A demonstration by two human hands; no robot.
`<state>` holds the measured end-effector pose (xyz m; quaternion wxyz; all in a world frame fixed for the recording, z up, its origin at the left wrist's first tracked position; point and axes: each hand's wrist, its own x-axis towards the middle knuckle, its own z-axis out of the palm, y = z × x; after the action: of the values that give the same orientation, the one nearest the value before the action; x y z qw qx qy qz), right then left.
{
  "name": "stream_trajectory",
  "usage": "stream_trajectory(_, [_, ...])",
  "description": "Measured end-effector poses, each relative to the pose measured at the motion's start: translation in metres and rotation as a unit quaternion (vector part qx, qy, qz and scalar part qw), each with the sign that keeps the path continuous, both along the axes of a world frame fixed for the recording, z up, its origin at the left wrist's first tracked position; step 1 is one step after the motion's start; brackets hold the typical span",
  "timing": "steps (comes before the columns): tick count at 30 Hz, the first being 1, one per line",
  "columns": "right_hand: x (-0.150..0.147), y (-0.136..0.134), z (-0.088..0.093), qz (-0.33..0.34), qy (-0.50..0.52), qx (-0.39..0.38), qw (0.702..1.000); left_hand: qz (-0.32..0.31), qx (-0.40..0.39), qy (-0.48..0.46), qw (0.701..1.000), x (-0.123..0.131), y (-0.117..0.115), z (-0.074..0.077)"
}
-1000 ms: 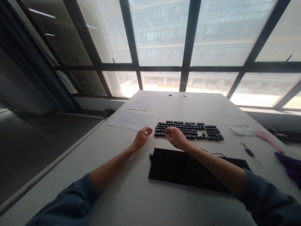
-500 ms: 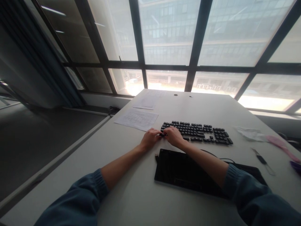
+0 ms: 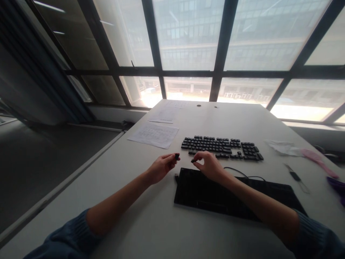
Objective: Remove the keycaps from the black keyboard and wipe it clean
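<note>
My left hand [image 3: 163, 167] pinches a small black keycap [image 3: 176, 156] between thumb and fingertips, lifted off the table. Another dark keycap [image 3: 193, 160] is held between the thumb and forefinger of my right hand [image 3: 210, 166], just to the right of the left one. Behind the hands, loose black keycaps [image 3: 207, 144] lie on the white table, set out in the pattern of a keyboard. A flat black slab, which looks like a keyboard base [image 3: 215, 192], lies under my right wrist and forearm. At its left end a USB plug [image 3: 176, 177] sticks out.
Printed sheets of paper [image 3: 155, 135] lie at the table's left. To the right are a crumpled white cloth or tissue [image 3: 283, 147], a pink brush-like object [image 3: 315, 157], a small dark-handled tool [image 3: 295, 176] and something purple [image 3: 336, 187]. A black cable [image 3: 237, 170] curls behind the base.
Both hands have come off the front left corner of the keycap layout and towards me, and moved apart. Each now holds a keycap in the air.
</note>
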<state>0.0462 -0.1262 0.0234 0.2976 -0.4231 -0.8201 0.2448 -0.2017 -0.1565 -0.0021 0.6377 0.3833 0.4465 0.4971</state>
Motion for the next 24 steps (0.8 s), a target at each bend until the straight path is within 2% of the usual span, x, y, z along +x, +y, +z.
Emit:
stream_trajectory(5, [0.019,-0.041,-0.006,0.003,0.032,-0.053,0.998,-0.050,-0.076,-0.057,0.994,0.004,-0.041,0.001])
stream_trajectory(10, [0.021,-0.078,-0.014,0.033,0.074,-0.072,0.994,-0.087,-0.120,-0.081,0.986,0.000,-0.064,-0.003])
stream_trajectory(15, [0.019,-0.100,-0.020,0.080,0.091,-0.064,0.991,-0.108,-0.155,-0.128,0.974,-0.001,-0.075,-0.008])
stream_trajectory(19, [0.019,-0.105,-0.024,0.083,0.094,-0.058,0.990,-0.144,-0.154,-0.136,0.968,0.002,-0.077,-0.008])
stream_trajectory(24, [0.017,-0.106,-0.029,0.087,0.096,-0.054,0.990,-0.122,-0.173,-0.156,0.965,0.004,-0.075,-0.008])
